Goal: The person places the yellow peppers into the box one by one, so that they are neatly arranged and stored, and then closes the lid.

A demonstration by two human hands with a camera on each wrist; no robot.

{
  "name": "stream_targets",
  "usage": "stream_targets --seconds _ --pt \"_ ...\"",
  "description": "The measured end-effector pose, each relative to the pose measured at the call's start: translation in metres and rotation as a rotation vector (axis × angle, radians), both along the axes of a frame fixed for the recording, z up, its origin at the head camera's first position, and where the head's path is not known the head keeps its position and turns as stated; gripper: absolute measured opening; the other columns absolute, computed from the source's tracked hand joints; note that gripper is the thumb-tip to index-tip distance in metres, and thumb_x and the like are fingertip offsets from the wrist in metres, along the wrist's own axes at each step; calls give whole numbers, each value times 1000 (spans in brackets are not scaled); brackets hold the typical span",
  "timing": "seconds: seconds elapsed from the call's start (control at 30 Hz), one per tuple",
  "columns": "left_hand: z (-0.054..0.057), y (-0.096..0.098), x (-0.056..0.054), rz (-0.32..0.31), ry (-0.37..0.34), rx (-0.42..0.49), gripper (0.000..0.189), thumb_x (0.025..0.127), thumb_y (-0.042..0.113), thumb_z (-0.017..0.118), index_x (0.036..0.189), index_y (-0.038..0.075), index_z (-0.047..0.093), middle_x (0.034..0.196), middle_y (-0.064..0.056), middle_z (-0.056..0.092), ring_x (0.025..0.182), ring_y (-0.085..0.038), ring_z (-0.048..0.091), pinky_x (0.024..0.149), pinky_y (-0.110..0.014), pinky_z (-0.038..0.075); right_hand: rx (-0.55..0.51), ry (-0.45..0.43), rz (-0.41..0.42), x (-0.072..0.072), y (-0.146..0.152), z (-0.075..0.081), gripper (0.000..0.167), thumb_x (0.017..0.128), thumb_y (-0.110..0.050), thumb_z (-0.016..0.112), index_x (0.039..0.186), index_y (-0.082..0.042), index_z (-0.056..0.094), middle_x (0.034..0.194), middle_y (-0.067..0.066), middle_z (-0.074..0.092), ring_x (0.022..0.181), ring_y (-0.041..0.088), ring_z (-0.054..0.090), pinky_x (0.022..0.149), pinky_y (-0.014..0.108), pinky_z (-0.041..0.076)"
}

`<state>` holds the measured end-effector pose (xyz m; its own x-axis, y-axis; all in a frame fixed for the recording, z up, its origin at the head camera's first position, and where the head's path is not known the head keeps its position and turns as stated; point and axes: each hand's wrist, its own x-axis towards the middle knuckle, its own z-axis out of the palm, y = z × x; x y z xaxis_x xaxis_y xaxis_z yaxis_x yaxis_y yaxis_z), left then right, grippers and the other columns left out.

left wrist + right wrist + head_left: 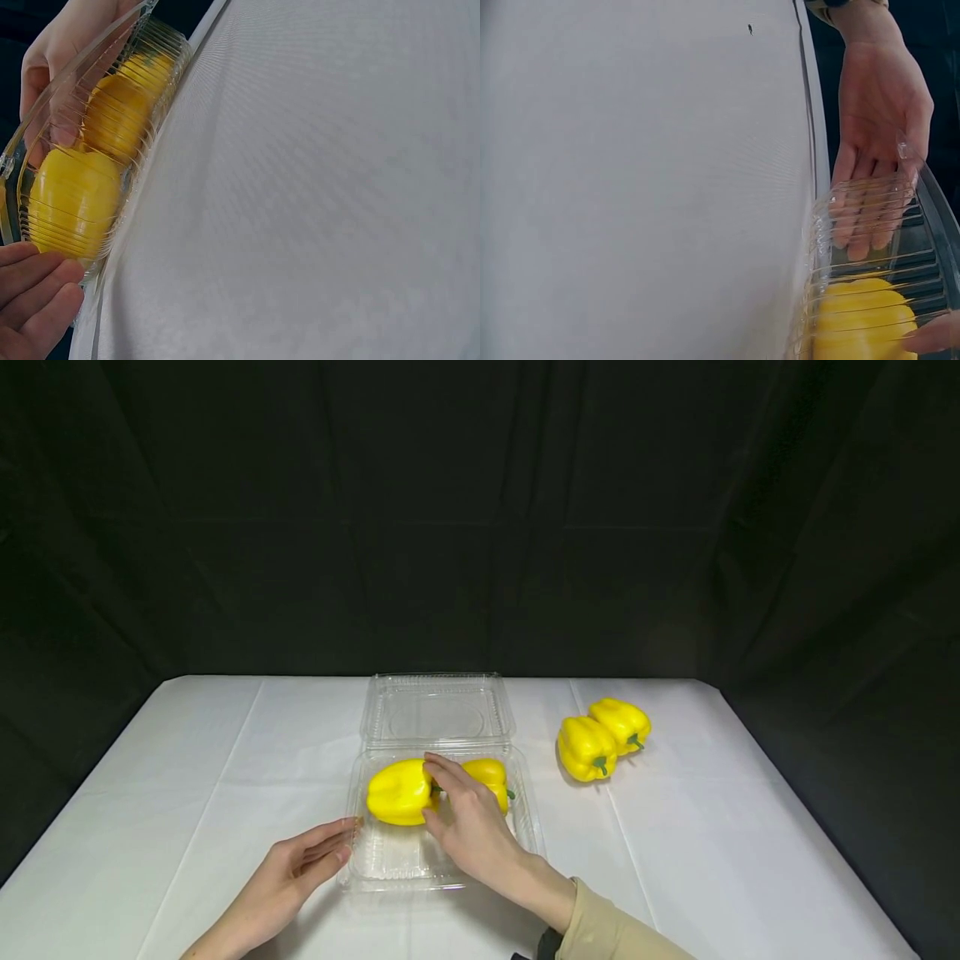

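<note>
R hand (480, 831) is w/in the clear, ribbed plastic hinged container (393, 864), thumb & fingers curved round the stem end of a glossy, blocky yellow bell pepper (397, 793). That pepper lies on its side in the L half of the container, just L of the R hand, green stem pointing R into the hand's gap (how firm the hold is, can't tell). 2nd yellow bell pepper (489, 777) is in the container too, R of the first & partly hidden behind the R hand, stem also to R.

L hand (296, 877) is near-straight-fingered, fingertips touching the container's L wall, thumb apart; the first pepper is just inside that wall. Clear open lid (435, 714) lies folded back on the far side. Two more yellow bell peppers (603, 739) sit close together on the white cloth-covered surface (720, 860), R of the container, well apart from both hands.
</note>
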<state>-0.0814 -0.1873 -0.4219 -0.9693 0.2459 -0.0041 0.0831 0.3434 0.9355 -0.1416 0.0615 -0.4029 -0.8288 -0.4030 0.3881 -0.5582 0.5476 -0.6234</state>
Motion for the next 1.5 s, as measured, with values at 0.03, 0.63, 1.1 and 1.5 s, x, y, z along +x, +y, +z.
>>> stream_targets --seconds 0.03,0.63,1.1,1.5 --pt "0 0 0 0 0 -2 48 103 26 57 141 -1 52 143 -19 55 129 -32 56 95 -17 50 -5 -4 1 0 0 0 52 85 0 74 134 5 57 146 16 53 133 32 53 109 39 44" --pt "1 -1 -1 -13 8 -6 45 103 26 57 141 1 54 142 -18 56 129 -32 56 94 -14 47 -18 -121 -8 -3 7 6 63 83 -8 78 140 -1 54 147 11 53 136 32 49 110 47 43" --pt "-1 0 -1 -15 13 -2 45 103 25 57 141 1 54 142 -18 57 129 -31 57 94 -13 45 -81 -186 17 -3 19 9 60 84 -8 78 140 -7 56 142 8 59 118 32 64 102 41 51" --pt "0 0 -1 -11 14 -7 45 103 25 57 140 0 54 143 -18 56 129 -32 56 94 -12 45 -100 -133 -17 2 30 9 57 80 -9 82 134 -15 63 133 2 66 113 25 68 103 43 50"
